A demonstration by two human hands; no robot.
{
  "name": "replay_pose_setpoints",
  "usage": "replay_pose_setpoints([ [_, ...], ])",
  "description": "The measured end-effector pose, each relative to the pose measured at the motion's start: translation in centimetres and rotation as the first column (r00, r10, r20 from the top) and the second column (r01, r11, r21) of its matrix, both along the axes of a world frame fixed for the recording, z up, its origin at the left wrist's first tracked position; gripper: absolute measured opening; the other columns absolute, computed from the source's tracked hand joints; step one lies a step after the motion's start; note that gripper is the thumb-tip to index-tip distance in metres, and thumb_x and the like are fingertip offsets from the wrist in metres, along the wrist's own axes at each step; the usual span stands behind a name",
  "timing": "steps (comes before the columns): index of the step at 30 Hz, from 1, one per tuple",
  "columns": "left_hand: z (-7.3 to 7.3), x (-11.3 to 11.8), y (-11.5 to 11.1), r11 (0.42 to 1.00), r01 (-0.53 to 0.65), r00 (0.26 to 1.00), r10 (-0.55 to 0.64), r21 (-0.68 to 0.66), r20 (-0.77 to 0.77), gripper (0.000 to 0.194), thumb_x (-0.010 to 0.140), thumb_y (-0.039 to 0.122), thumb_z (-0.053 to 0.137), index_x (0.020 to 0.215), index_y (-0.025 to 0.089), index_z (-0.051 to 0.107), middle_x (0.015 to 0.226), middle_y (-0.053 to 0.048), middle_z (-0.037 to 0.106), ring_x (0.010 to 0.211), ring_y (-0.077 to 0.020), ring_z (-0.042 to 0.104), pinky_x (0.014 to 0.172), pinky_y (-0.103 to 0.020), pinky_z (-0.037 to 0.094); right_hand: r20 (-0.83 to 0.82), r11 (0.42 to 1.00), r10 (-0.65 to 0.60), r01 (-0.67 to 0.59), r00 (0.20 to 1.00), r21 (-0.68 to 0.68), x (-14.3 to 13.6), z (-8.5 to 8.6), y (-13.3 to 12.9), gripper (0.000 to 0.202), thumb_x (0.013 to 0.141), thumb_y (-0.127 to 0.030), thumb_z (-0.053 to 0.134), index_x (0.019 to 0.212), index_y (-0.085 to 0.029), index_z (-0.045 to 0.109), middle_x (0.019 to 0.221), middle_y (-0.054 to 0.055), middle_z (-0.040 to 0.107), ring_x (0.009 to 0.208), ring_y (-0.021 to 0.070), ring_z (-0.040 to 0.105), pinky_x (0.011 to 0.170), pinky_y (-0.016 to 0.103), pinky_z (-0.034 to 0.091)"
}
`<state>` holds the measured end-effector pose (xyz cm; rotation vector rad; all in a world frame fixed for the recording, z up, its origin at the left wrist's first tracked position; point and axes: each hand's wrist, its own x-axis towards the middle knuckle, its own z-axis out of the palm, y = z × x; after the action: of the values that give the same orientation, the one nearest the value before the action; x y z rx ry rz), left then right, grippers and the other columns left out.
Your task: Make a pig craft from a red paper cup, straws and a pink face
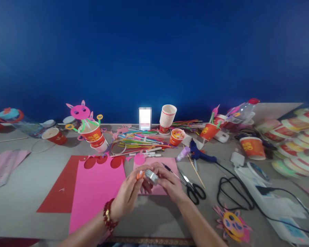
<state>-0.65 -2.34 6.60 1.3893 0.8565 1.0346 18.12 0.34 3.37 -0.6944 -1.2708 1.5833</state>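
Observation:
My left hand [130, 187], with a red beaded bracelet at its wrist, pinches a small orange piece [140, 175]; its exact kind is too small to make out. Close beside it, the fingers of my right hand [170, 181] are closed on a short grey-white roll that looks like tape [151, 176]. Both hands are almost together above a light pink sheet [158, 189]. A black pen [167, 167] lies by the right hand, and black-handled scissors [194, 192] rest just to its right. Some fingertips are hidden behind the roll.
Bright pink [98, 192] and red [59, 188] sheets lie to the left. Coloured sticks [144, 140] and paper cups [168, 116] stand toward the blue wall. On the right are a glue gun [201, 154], its looping cord, a power strip [267, 206] and stacked cups [298, 144].

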Motion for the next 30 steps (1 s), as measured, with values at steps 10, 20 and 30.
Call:
replay_pose_setpoints([
  [10, 0.5, 0.1, -0.3, 0.996, 0.066, 0.996, -0.063, 0.051, -0.068, 0.027, 0.1, 0.031, 0.046, 0.11, 0.018, 0.068, 0.095, -0.013, 0.073, 0.073, -0.0224, 0.067, 0.079, -0.035, 0.05, -0.108, 0.989, 0.113, -0.122, 0.988, -0.086, -0.4, 0.3, -0.1, 0.028, 0.083, -0.048, 0.07, 0.093, -0.022, 0.07, 0.087, 0.003, 0.062, 0.068, 0.0186, 0.062, 0.062, 0.031, 0.052],
  [20, 1.8, -0.2, 0.1, 0.968, 0.068, 0.978, -0.017, -0.242, 0.208, 0.032, 0.098, 0.045, 0.051, 0.097, 0.015, 0.062, 0.069, -0.004, 0.067, 0.057, -0.0168, 0.065, 0.058, -0.027, 0.05, -0.301, 0.97, 0.066, -0.133, 0.951, -0.206, -0.4, -0.3, -0.2, 0.031, 0.072, -0.046, 0.07, 0.077, -0.016, 0.074, 0.106, 0.013, 0.067, 0.072, 0.0242, 0.067, 0.063, 0.038, 0.055],
  [30, 0.4, 0.3, -0.2, 0.933, 0.04, 0.937, 0.089, -0.357, 0.338, 0.026, 0.095, 0.043, 0.058, 0.091, 0.017, 0.061, 0.082, -0.007, 0.073, 0.071, -0.0213, 0.071, 0.071, -0.033, 0.056, -0.207, 0.966, 0.03, -0.082, 0.978, -0.246, -0.3, -0.1, -0.2, 0.041, 0.074, -0.053, 0.069, 0.089, -0.015, 0.076, 0.101, 0.009, 0.064, 0.074, 0.0185, 0.06, 0.066, 0.028, 0.052],
])
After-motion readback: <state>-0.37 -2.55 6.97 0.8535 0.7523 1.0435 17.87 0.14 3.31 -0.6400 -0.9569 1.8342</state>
